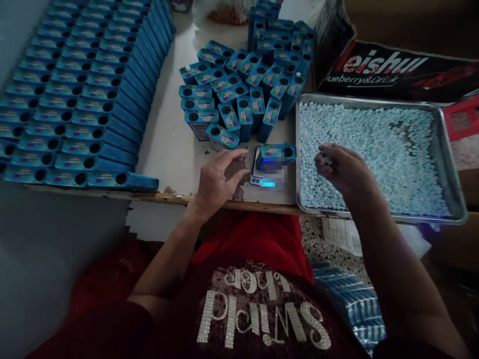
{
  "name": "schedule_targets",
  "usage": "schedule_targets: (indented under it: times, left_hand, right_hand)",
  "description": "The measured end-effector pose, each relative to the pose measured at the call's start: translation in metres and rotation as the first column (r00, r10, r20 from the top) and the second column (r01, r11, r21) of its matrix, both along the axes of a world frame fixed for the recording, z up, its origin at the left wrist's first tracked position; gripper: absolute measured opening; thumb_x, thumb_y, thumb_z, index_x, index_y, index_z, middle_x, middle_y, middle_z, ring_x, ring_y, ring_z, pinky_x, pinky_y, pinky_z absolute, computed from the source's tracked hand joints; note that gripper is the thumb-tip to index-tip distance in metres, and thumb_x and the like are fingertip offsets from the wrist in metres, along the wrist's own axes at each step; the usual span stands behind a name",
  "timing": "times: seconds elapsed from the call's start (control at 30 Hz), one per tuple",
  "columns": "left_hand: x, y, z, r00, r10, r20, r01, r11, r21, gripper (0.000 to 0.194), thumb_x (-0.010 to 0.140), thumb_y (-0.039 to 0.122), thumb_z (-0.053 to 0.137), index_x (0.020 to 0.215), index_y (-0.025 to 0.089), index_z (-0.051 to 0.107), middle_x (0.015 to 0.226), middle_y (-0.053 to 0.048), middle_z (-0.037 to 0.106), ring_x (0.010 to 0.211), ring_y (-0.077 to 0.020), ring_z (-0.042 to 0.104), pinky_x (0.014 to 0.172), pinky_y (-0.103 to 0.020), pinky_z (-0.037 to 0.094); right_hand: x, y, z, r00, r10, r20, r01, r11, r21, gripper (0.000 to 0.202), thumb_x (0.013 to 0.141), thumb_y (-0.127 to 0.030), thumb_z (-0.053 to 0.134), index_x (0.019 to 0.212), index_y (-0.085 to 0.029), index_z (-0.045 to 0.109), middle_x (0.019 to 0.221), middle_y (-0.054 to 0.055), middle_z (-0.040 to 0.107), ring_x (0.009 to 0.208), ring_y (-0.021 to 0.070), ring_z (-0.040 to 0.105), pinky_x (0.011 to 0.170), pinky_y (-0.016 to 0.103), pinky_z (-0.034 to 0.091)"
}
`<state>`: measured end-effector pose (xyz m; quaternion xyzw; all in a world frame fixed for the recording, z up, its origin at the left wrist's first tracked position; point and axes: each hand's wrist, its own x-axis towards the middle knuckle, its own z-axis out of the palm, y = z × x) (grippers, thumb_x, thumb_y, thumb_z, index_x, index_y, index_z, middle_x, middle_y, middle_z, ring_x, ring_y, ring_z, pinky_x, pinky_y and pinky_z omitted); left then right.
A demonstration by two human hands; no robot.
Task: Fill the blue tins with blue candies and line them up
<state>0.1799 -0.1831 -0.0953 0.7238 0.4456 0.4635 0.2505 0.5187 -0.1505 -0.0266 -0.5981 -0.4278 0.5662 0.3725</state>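
My left hand (217, 182) hovers just left of a small digital scale (255, 181), its thumb and fingers apart in a C shape with nothing between them. A blue candy box (271, 152) with a round hole in its top stands on the scale, whose display glows blue; part of it is blurred. Over the left part of a metal tray (298, 179), my right hand (344, 167) has its fingers closed on a few small whitish candies (328, 160). Many pale blue-white candies (370, 149) lie spread in the tray.
Behind the scale stand several loose blue boxes (245, 112), and tight rows of them (101, 107) fill the left side. A black printed carton (392, 72) sits behind the tray. The wooden table edge (179, 198) runs before me. Wrapped blue packs (355, 299) lie below, right.
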Motion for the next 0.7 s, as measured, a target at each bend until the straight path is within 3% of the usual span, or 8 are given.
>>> schedule_targets:
  times: [0.1, 0.23, 0.4, 0.53, 0.7]
  left_hand:
    - [0.009, 0.003, 0.008, 1.0, -0.007, -0.03, 0.008, 0.999, 0.031, 0.043, 0.105, 0.014, 0.084, 0.146, 0.024, 0.077, 0.132, -0.008, 0.085, 0.121, -0.0257, 0.083, 0.114, -0.045, 0.071]
    - [0.011, -0.002, 0.003, 1.0, -0.017, -0.025, 0.018, 0.999, 0.042, 0.045, 0.106, 0.015, 0.083, 0.15, 0.025, 0.075, 0.135, -0.009, 0.083, 0.122, -0.0264, 0.083, 0.114, -0.044, 0.071]
    - [0.002, -0.007, -0.008, 0.999, 0.012, -0.03, -0.012, 1.0, 0.005, 0.041, 0.108, 0.02, 0.082, 0.148, 0.024, 0.076, 0.133, -0.009, 0.083, 0.12, -0.0258, 0.083, 0.112, -0.043, 0.071]
    - [-0.003, -0.004, -0.002, 0.999, 0.012, -0.029, -0.012, 1.0, 0.006, 0.042, 0.105, 0.018, 0.088, 0.145, 0.024, 0.078, 0.129, -0.008, 0.084, 0.118, -0.0255, 0.083, 0.112, -0.042, 0.07]
    - [0.006, 0.015, 0.004, 0.996, 0.035, -0.085, -0.03, 0.998, 0.054, 0.052, 0.1, 0.025, 0.097, 0.148, 0.024, 0.077, 0.137, -0.01, 0.083, 0.128, -0.0291, 0.08, 0.118, -0.046, 0.068]
  right_hand:
    - [-0.023, 0.001, 0.016, 0.995, 0.083, -0.056, -0.082, 0.996, 0.023, 0.043, 0.08, -0.054, 0.099, 0.088, -0.026, 0.067, 0.068, -0.002, 0.056, 0.054, 0.0104, 0.039, 0.05, 0.027, 0.027]
    - [-0.041, 0.012, 0.03, 0.971, 0.233, -0.049, -0.231, 0.971, 0.058, 0.052, 0.086, -0.065, 0.099, 0.089, -0.022, 0.07, 0.062, -0.004, 0.052, 0.053, 0.0087, 0.037, 0.048, 0.025, 0.02]
    - [-0.044, 0.026, 0.023, 0.96, 0.278, 0.042, -0.28, 0.958, 0.061, 0.049, 0.088, -0.061, 0.101, 0.094, -0.019, 0.077, 0.059, -0.005, 0.052, 0.053, 0.0087, 0.037, 0.05, 0.026, 0.02]
    - [-0.045, 0.025, 0.019, 0.947, 0.311, 0.087, -0.315, 0.948, 0.039, 0.039, 0.09, -0.049, 0.1, 0.109, -0.017, 0.086, 0.061, -0.004, 0.054, 0.056, 0.01, 0.039, 0.053, 0.027, 0.021]
    - [-0.026, 0.026, 0.021, 0.951, 0.302, 0.062, -0.303, 0.953, 0.005, 0.047, 0.092, -0.044, 0.097, 0.13, -0.018, 0.088, 0.067, -0.004, 0.055, 0.06, 0.0112, 0.039, 0.055, 0.029, 0.022]
